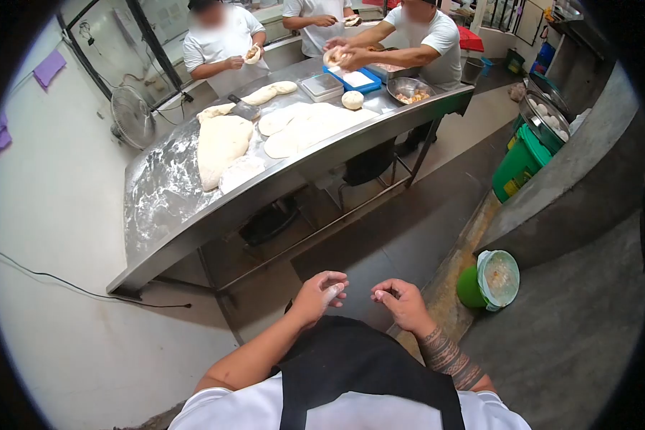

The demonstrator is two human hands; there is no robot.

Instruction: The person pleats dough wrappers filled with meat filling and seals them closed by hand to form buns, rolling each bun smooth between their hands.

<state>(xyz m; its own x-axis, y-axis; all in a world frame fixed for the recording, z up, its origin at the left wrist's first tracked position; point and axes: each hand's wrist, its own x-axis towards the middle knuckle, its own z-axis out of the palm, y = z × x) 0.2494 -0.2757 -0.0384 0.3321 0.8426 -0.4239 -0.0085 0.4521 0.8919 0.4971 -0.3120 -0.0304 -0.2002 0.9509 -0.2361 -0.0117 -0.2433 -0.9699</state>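
Note:
My left hand (322, 297) is held out in front of the black apron (365, 358), its fingers loosely bent and nothing visible in it. A whitish smear, like flour or dough, marks its thumb and fingertips. Facing it across a small gap, my right hand (403, 304) has half-curled fingers with the thumb near the index finger, and I see nothing in it. Neither hand touches the steel table (315, 166) farther ahead. On that table lie a large slab of dough (222, 147), a flattened dough sheet (304, 132) and a dough scraper (244, 108).
Three people work behind the table, some handling filled dough. A blue tray (365, 84) and a metal bowl (410, 91) sit near its right end. A green bucket (471, 288) stands at my right, by a curved concrete wall (552, 193). A fan (131, 117) is at left.

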